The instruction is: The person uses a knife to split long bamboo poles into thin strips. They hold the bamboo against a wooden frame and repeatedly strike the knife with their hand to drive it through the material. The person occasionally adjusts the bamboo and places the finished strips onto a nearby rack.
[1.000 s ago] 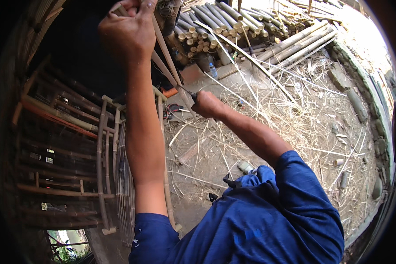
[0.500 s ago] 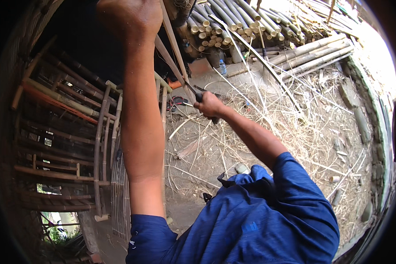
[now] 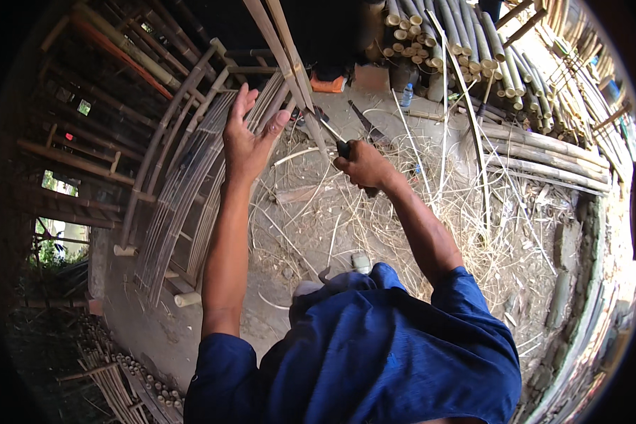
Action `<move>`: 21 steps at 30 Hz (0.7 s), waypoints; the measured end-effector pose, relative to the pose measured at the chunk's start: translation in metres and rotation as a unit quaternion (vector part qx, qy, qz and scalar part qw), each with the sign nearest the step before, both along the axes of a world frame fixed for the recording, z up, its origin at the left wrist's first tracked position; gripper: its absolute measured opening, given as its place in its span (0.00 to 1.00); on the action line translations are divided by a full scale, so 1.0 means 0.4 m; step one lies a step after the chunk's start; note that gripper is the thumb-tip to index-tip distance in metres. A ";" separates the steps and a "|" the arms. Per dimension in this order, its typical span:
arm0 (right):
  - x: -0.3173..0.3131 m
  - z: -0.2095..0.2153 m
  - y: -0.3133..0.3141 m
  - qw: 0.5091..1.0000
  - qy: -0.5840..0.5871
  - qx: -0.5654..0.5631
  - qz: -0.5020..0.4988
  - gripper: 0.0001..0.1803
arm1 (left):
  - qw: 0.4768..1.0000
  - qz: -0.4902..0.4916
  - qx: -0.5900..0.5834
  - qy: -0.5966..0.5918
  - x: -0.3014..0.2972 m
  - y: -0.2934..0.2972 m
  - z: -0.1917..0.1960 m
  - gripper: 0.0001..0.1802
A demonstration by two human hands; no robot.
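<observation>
My right hand (image 3: 366,167) is closed around the dark handle of a knife (image 3: 330,131). Its narrow blade reaches up-left to a long pale bamboo strip (image 3: 284,58), at the place where the strip parts into two lengths. Both lengths run up past the top edge of the view, and a short tail of the strip hangs below the blade. My left hand (image 3: 250,147) is open beside the strip, fingers raised and thumb apart, touching nothing that I can see.
Thin bamboo shavings (image 3: 417,198) litter the ground. A bamboo bench (image 3: 184,191) stands at the left. Stacked bamboo poles (image 3: 466,39) lie at the far right, near a plastic bottle (image 3: 407,95). A dark flat blade (image 3: 366,121) lies on the ground beyond my right hand.
My left hand has come down from the top edge and now shows spread fingers beside the strip. The view has shifted; my right hand still grips the knife at the strip.
</observation>
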State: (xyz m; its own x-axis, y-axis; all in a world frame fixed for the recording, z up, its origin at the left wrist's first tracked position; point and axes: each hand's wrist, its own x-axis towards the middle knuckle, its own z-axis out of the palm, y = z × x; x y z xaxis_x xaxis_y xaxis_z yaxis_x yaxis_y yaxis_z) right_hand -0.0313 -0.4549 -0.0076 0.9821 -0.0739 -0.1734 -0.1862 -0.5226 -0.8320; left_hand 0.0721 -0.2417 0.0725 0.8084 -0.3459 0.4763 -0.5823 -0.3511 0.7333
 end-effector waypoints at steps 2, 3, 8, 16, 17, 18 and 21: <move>-0.037 0.063 -0.001 0.998 0.030 0.046 0.040 0.16 | 0.997 -0.021 -0.043 -0.059 0.015 -0.032 -0.009 0.47; -0.051 0.071 0.002 0.995 0.034 0.072 0.062 0.14 | 0.994 -0.044 -0.074 -0.070 0.013 -0.037 0.003 0.40; -0.105 0.016 0.064 0.996 -0.032 -0.023 0.085 0.13 | 0.998 -0.016 -0.022 0.060 -0.001 0.012 0.004 0.14; -0.053 -0.205 0.168 0.997 -0.028 -0.021 0.073 0.14 | 0.987 0.018 -0.131 0.086 0.046 0.047 -0.234 0.10; -0.047 -0.227 0.173 0.996 -0.055 -0.010 0.064 0.14 | 0.988 0.041 -0.124 0.081 0.057 0.042 -0.239 0.10; -0.032 -0.244 0.162 0.994 -0.049 -0.027 0.090 0.13 | 0.988 0.064 -0.117 0.075 0.072 0.034 -0.243 0.10; -0.019 -0.223 0.188 0.997 0.006 -0.071 0.042 0.12 | 0.988 0.105 -0.093 0.066 0.084 0.031 -0.251 0.08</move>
State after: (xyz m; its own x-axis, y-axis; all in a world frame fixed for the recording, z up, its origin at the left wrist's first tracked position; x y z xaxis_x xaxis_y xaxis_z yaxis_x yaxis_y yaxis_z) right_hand -0.0390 -0.3797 -0.0968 0.9837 -0.0156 -0.1791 -0.1461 -0.6498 -0.7459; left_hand 0.1057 -0.2293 -0.0280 0.9127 -0.0804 0.4006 -0.4050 -0.3067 0.8613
